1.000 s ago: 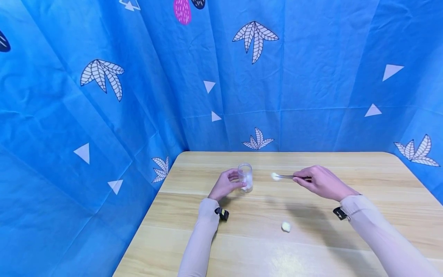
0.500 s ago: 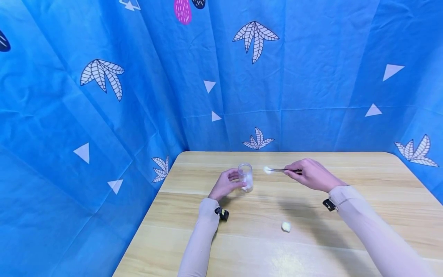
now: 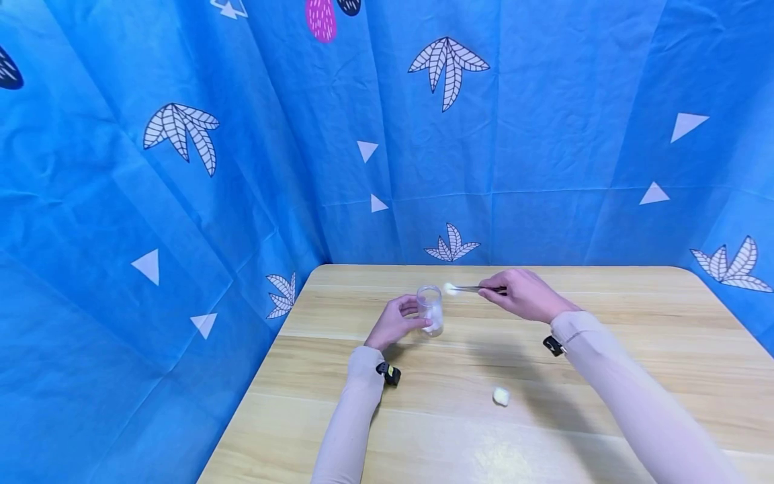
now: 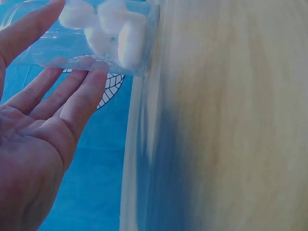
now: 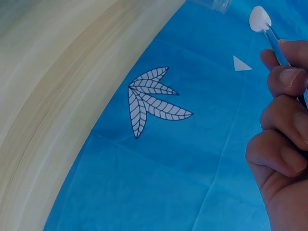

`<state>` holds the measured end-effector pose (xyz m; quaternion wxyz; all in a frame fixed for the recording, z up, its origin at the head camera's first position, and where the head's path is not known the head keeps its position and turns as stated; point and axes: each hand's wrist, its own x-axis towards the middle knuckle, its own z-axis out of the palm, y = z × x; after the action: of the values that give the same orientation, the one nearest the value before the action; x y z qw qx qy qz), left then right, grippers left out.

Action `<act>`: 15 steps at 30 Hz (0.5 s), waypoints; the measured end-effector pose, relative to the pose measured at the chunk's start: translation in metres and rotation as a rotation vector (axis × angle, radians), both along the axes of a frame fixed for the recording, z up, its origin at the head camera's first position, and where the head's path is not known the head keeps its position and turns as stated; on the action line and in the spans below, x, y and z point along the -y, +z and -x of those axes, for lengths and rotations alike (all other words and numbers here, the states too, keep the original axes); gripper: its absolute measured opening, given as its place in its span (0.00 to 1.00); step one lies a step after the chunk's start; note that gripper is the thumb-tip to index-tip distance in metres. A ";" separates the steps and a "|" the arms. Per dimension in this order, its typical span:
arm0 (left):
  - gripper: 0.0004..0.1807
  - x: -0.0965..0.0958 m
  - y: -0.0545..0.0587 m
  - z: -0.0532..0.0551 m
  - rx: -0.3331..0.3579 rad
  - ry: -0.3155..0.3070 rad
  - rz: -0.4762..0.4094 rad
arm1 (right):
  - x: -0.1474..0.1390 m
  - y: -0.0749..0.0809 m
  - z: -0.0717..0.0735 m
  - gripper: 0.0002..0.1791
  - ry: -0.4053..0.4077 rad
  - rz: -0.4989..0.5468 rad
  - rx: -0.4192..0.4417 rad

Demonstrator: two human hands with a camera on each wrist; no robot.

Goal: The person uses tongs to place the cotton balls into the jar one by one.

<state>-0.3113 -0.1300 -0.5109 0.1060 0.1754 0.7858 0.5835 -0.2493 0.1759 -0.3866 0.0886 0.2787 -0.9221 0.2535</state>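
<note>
My left hand (image 3: 393,324) holds a clear plastic jar (image 3: 430,296) upright on the table. Thumb and fingers lie on either side of it. In the left wrist view several white cotton balls (image 4: 131,44) sit at the jar's bottom. Between the thumb and fingers of my right hand (image 3: 525,296) is a pair of metal tweezers (image 3: 468,289), pointing left. Their tips pinch a cotton ball (image 3: 450,288), just right of the jar's rim and apart from it. The right wrist view shows this cotton ball (image 5: 260,19) at the tweezers' tips, with curled fingers behind.
One more cotton ball (image 3: 500,396) lies on the wooden table (image 3: 435,444), nearer to me than the jar. A blue patterned curtain (image 3: 544,134) stands behind the table and along its left side.
My right hand has moved left and farther from me, bringing the tweezers and their cotton ball close to the jar's rim. The left hand and jar have stayed put.
</note>
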 end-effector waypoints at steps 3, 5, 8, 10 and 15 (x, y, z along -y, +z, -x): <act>0.31 0.000 0.000 -0.001 0.000 0.003 0.006 | 0.005 0.000 0.004 0.10 0.012 0.006 0.006; 0.31 0.000 0.001 -0.001 0.001 0.005 0.012 | 0.009 0.000 0.007 0.10 0.018 0.007 0.015; 0.31 -0.001 0.002 0.000 0.001 0.006 0.013 | 0.013 0.000 0.010 0.09 0.024 0.007 0.017; 0.31 -0.001 0.002 0.000 -0.002 0.006 0.012 | 0.016 0.000 0.012 0.09 0.028 0.007 0.015; 0.30 -0.001 0.002 0.000 -0.002 0.007 0.009 | 0.023 -0.002 0.016 0.09 0.030 -0.002 0.028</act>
<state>-0.3116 -0.1290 -0.5093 0.1038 0.1728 0.7893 0.5800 -0.2658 0.1532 -0.3888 0.0717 0.2891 -0.9191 0.2578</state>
